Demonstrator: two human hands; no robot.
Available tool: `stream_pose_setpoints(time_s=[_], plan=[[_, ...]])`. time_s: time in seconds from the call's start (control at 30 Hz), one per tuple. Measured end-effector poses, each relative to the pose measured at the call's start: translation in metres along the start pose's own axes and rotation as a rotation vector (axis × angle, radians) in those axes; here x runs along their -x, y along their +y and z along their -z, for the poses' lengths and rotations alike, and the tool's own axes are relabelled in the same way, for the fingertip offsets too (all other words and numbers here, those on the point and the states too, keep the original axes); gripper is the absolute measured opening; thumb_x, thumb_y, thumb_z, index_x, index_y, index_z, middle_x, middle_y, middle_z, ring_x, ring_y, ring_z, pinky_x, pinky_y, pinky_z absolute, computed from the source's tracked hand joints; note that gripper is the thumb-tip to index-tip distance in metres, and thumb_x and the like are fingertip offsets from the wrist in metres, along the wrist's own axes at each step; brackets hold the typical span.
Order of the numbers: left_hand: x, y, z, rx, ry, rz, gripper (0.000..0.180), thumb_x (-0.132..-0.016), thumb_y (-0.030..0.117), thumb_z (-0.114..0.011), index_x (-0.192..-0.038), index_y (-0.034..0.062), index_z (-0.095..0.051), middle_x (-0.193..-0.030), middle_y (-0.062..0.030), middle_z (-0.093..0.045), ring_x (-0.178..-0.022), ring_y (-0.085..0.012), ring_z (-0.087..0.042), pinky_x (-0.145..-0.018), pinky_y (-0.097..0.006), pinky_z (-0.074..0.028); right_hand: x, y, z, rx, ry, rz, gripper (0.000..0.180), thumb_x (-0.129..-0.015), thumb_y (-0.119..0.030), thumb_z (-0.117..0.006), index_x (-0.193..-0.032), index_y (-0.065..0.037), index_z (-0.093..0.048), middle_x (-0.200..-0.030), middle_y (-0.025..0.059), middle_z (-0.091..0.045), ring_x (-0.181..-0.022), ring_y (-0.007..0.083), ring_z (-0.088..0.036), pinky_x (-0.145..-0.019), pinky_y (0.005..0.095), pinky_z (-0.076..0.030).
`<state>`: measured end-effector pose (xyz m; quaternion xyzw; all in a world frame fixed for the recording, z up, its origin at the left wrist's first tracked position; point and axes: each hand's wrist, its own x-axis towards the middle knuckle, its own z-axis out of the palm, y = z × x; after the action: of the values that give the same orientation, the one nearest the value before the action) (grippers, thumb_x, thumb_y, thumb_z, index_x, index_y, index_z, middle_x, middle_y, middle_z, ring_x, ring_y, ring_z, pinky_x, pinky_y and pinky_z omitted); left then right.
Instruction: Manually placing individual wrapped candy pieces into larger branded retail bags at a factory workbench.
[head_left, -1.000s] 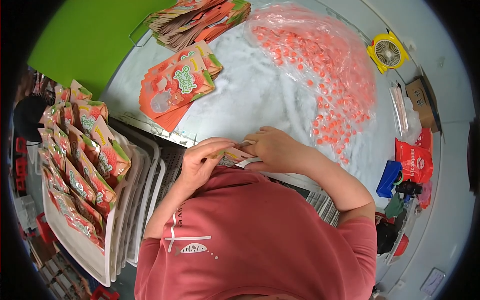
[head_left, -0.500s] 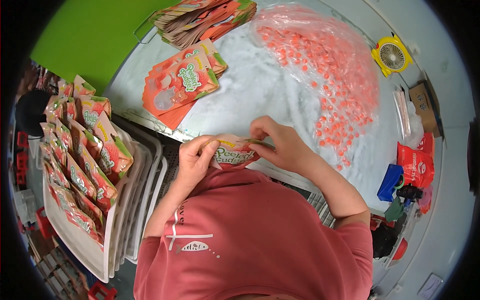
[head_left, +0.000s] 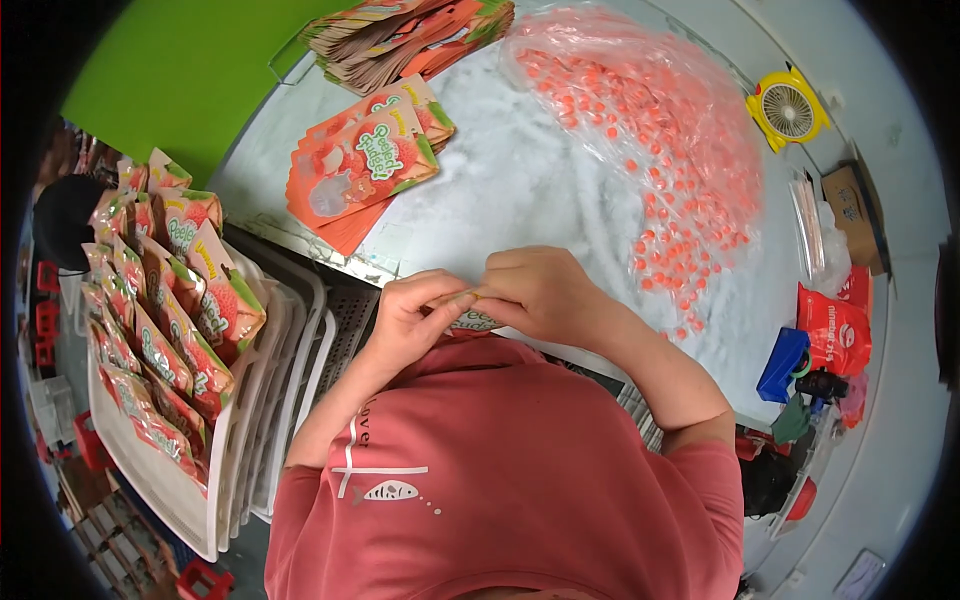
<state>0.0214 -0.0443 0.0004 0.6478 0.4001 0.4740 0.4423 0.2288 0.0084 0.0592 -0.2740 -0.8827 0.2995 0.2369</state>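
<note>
My left hand (head_left: 415, 312) and my right hand (head_left: 540, 290) meet close to my chest, both pinching the top edge of a small orange printed pouch (head_left: 476, 320). Most of the pouch is hidden behind my fingers. On the white table (head_left: 520, 190) ahead lies a short pile of flat pouches (head_left: 365, 165) of the same kind. Further back sits a larger heap of flat pouches (head_left: 410, 35). A clear plastic sheet with many small orange sweets (head_left: 660, 150) spreads to the right of my hands.
At my left a stack of white trays (head_left: 250, 420) holds rows of filled upright pouches (head_left: 160, 310). A yellow hand fan (head_left: 788, 108), a cardboard box (head_left: 850, 210), a red bag (head_left: 835, 330) and a blue object (head_left: 782, 362) line the table's right side. A green board (head_left: 190, 80) lies behind.
The pouch was held up and open to view half a second ago. Now both hands have closed over its top edge and drawn it lower toward my chest.
</note>
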Motion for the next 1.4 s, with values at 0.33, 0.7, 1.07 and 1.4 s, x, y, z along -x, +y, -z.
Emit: stream_pose_setpoints(time_s=[0.33, 0.7, 1.07, 1.4], plan=[[0.009, -0.005, 0.013, 0.257, 0.214, 0.335, 0.013, -0.093, 0.011, -0.069, -0.095, -0.0019, -0.069, -0.078, 0.0011, -0.067, -0.066, -0.0029, -0.054, -0.057, -0.019, -0.043, 0.013, 0.019, 0.019, -0.054, -0.104, -0.141, 0.017, -0.087, -0.018, -0.069, -0.085, -0.003, -0.061, -0.073, 0.0105, -0.054, -0.069, 0.0306, -0.054, -0.061, 0.038, -0.042], [0.012, -0.028, 0.023, 0.453, 0.13, 0.38, 0.024, -0.1, 0.019, -0.058, -0.103, -0.002, -0.069, -0.094, -0.0084, -0.071, -0.08, -0.0114, -0.065, -0.071, -0.027, -0.053, 0.029, 0.029, 0.018, -0.378, -0.016, -0.295, 0.018, -0.093, -0.017, -0.065, -0.089, 0.0, -0.061, -0.073, 0.0058, -0.056, -0.068, 0.0134, -0.053, -0.063, 0.0292, -0.043], [-0.024, -0.004, 0.0, 0.798, 0.277, 0.402, 0.036, -0.104, 0.029, -0.049, -0.117, -0.0011, -0.064, -0.107, -0.0091, -0.069, -0.098, -0.0146, -0.064, -0.088, -0.031, -0.05, 0.02, 0.052, -0.023, -0.785, 0.621, -0.374, 0.026, -0.103, -0.019, -0.049, -0.097, 0.002, -0.064, -0.081, -0.0018, -0.062, -0.073, 0.0022, -0.053, -0.066, 0.0195, -0.044], [0.003, -0.021, -0.001, 0.116, 0.064, 0.363, 0.02, -0.096, 0.01, -0.063, -0.109, -0.0035, -0.07, -0.095, -0.004, -0.071, -0.087, -0.007, -0.061, -0.08, -0.024, -0.05, 0.013, 0.082, -0.016, -0.898, 0.889, -0.363, 0.027, -0.104, -0.021, -0.048, -0.1, 0.001, -0.065, -0.086, 0.0003, -0.064, -0.074, 0.0032, -0.055, -0.067, 0.0204, -0.046]])
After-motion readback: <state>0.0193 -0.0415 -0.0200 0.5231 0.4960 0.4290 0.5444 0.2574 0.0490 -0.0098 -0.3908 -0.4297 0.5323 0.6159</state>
